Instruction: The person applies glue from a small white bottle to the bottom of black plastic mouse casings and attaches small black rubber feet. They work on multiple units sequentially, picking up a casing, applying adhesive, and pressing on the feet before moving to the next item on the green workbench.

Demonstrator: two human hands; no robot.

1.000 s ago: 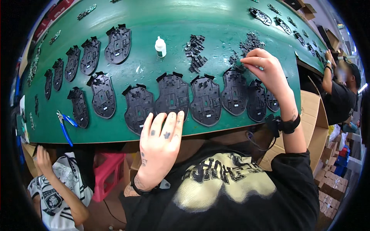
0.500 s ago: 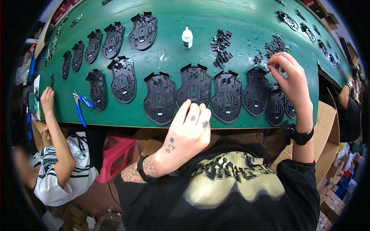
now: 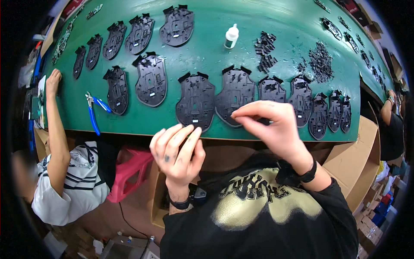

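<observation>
Left hand (image 3: 177, 149) hovers with fingers spread; right hand (image 3: 269, 125) pinches its fingertips together.

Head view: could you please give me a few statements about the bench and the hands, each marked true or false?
1. The right hand pinches its fingers over a black shell. True.
2. The left hand grips the blue pliers. False: it is open at the bench edge; the pliers lie apart.
3. A white bottle stands upright on the green bench. True.
4. The bench is red. False: green.
</observation>
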